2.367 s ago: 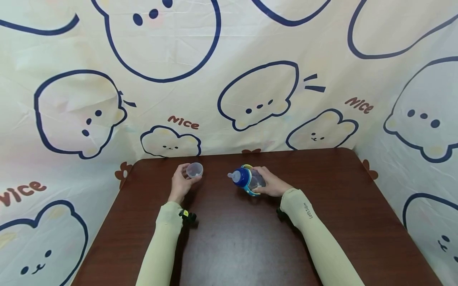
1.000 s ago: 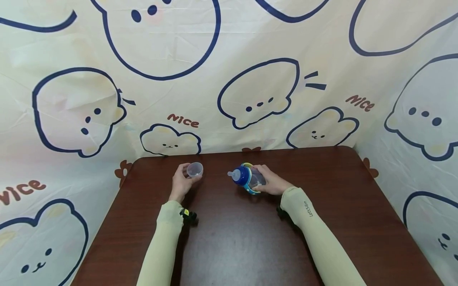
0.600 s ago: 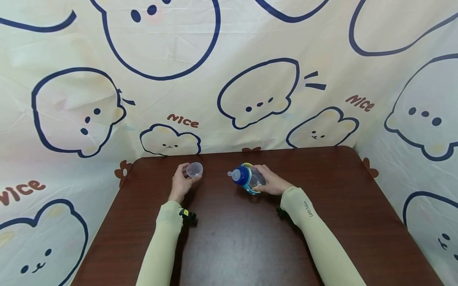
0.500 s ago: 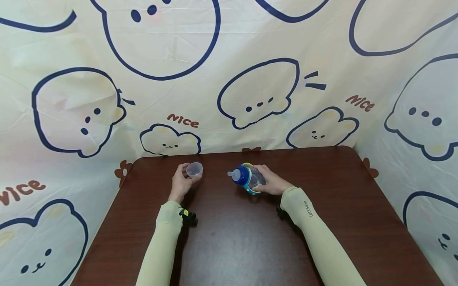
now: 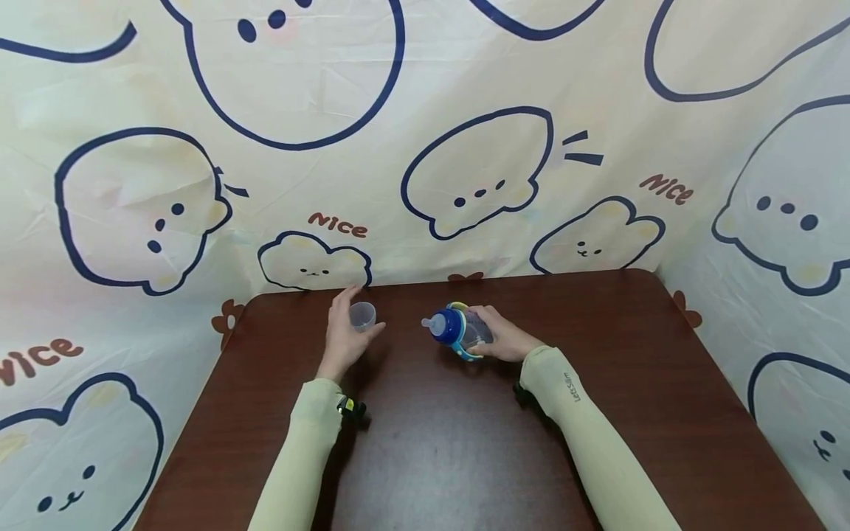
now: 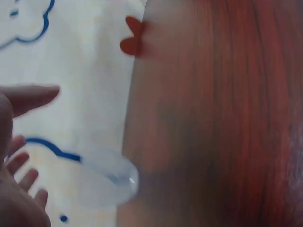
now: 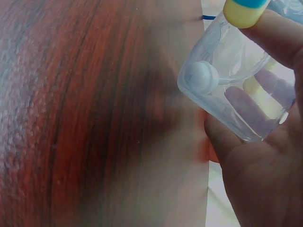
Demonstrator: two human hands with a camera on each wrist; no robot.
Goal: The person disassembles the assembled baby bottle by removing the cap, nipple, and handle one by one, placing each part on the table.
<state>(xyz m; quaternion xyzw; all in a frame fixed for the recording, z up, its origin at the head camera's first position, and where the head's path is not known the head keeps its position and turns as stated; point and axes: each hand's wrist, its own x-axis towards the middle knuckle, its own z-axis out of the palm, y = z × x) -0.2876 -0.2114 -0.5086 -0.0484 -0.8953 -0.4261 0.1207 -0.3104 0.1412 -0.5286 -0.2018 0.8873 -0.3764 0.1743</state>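
Left hand (image 5: 345,335) sits just left of centre in the head view, fingers spread wide around the small clear cap (image 5: 361,316), which looks loose between thumb and fingertips; whether skin touches plastic, I cannot tell. In the left wrist view the cap (image 6: 106,182) is a blur near the lower left, with straight fingers (image 6: 28,97) beside it. Right hand (image 5: 501,341), right of centre, grips the baby bottle (image 5: 458,332) around its clear body, tilted so the teat points left toward the cap (the right wrist view shows fingers (image 7: 279,38) wrapped on the transparent base (image 7: 236,90)). Both are lifted over the dark wooden surface (image 5: 598,332), up near the printed backdrop (image 5: 465,110). To do this well, I'd judge: hold the bottle steady, keep the cap's open mouth facing the teat, and line up both axes before bringing them together.
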